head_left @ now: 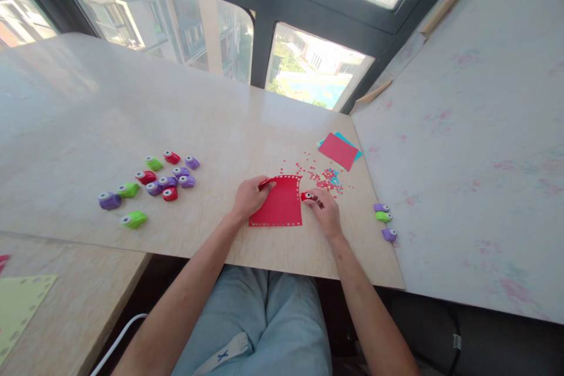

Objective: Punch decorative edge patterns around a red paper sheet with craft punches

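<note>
A red sheet of paper (278, 202) lies before me, with small punched holes along its top, right and bottom edges. My left hand (254, 195) grips its upper left side, thumb on top, and the paper curls up a little there. In my right hand (325, 209) is a small red craft punch (306, 195), pinched between thumb and fingers at the sheet's right edge. Whether the paper sits inside the punch's slot is too small to tell. Red and blue paper bits (328, 179) are scattered just beyond my right hand.
Several red, green and purple punches (167, 182) stand to the left. Three more punches (383, 217) line the right wall. A stack of coloured paper (338, 151) lies at the back right. At lower left is a pale yellow punched sheet (26, 305). Windows rise behind the table.
</note>
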Motion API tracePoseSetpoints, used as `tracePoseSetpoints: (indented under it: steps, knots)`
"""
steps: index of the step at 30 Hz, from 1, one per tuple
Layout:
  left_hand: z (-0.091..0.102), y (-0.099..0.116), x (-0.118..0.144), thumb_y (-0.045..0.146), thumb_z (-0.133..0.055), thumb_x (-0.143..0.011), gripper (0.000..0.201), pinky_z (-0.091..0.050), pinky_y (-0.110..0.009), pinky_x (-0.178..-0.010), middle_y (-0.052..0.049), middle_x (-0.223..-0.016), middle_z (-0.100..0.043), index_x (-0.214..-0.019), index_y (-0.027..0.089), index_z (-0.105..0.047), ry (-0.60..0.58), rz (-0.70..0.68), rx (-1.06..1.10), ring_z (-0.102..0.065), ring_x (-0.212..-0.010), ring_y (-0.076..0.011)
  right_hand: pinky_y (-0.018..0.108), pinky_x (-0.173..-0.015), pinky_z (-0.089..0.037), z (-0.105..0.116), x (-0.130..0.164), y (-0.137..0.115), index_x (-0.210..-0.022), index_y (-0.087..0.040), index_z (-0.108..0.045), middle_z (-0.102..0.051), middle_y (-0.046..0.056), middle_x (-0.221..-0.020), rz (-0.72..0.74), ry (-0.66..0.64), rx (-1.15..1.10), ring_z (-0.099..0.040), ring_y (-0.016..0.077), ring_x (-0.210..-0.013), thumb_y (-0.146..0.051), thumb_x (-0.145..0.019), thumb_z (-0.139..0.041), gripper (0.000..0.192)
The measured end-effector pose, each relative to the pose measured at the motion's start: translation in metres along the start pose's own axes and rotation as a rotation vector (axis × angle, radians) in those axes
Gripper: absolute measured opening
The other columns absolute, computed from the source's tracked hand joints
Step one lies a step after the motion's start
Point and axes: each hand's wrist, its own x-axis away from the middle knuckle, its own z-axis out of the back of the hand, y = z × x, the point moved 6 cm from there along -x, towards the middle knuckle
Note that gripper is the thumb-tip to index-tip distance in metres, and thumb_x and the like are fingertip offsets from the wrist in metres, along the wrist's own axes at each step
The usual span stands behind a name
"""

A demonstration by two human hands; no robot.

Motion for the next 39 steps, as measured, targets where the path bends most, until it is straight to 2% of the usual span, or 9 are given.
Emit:
tracePoseSetpoints:
  steps: [15, 26, 32, 39]
  knots:
    - [-0.002, -0.002, -0.002, 0.038, -0.049, -0.089, 0.030, -0.031, -0.027, -0.058, -0.001, -0.065, -0.062, -0.072, 0.018, -0.063, 0.005, 0.007, -0.002, -0.051, -0.061, -0.0152, 0.041, -0.085, -0.052, -0.008, -0.006, 0.003, -0.100, -0.023, -0.071, -0.070, 0.010, -0.102, -0.016, -0.061, 0.018, -0.064, 0.0264, -0.095, -0.053, -0.088, -0.061, 0.034]
    - [-0.002, -0.002, -0.010, 0.038, -0.052, -0.091, 0.028, -0.034, -0.028, -0.059, -0.005, -0.074, -0.069, -0.079, 0.019, -0.068, 0.047, 0.037, -0.104, -0.056, -0.065, -0.0176, 0.042, -0.087, -0.052, -0.008, -0.004, -0.002, -0.105, -0.024, -0.072, -0.070, 0.009, -0.105, -0.009, -0.090, 0.027, -0.064, 0.0261, -0.099, -0.046, -0.089, -0.062, 0.029]
    - [-0.003, 0.001, -0.008, 0.041, -0.052, -0.090, 0.030, -0.035, -0.027, -0.059, -0.004, -0.074, -0.069, -0.079, 0.018, -0.069, -0.008, 0.029, -0.059, -0.056, -0.064, -0.0168, 0.043, -0.088, -0.052, -0.007, -0.004, 0.000, -0.106, -0.024, -0.073, -0.071, 0.010, -0.107, -0.020, -0.086, 0.034, -0.064, 0.0265, -0.100, -0.047, -0.089, -0.062, 0.030]
    - [-0.006, 0.008, -0.003, 0.041, -0.050, -0.090, 0.032, -0.036, -0.025, -0.058, -0.004, -0.073, -0.067, -0.079, 0.017, -0.068, -0.058, -0.057, 0.067, -0.055, -0.064, -0.0162, 0.043, -0.086, -0.053, -0.007, -0.004, 0.000, -0.107, -0.024, -0.073, -0.071, 0.010, -0.108, -0.051, -0.092, 0.025, -0.064, 0.0266, -0.101, -0.047, -0.088, -0.063, 0.031]
